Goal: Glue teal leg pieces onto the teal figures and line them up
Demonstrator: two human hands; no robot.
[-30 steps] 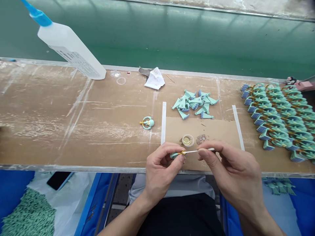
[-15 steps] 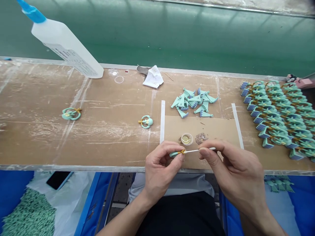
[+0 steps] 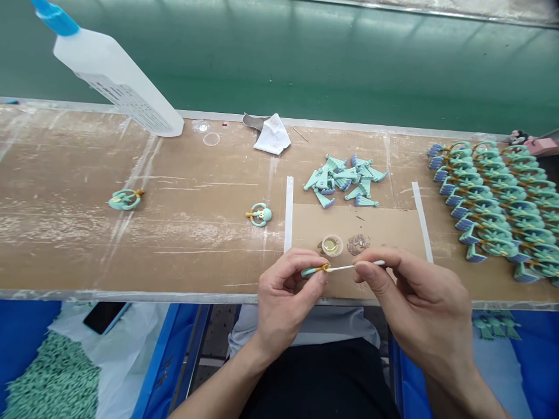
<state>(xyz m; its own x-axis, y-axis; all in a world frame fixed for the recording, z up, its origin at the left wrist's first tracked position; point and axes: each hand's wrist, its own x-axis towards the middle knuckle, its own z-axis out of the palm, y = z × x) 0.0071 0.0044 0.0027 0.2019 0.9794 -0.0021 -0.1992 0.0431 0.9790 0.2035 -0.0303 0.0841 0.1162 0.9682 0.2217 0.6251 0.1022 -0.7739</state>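
Cotton swab [image 3: 349, 267] shifts slightly rightward, its tip at the yellow band of a mint-green toy figure [image 3: 311, 272], held lengthwise, pointing left, pinched by the left hand [image 3: 286, 294]; right hand [image 3: 414, 294] pinches the swab's shaft, above the workbench [image 3: 131, 244].

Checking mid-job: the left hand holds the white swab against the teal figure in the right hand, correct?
No, the hands are swapped: in the head view, the right hand holds the white swab against the teal figure in the left hand.
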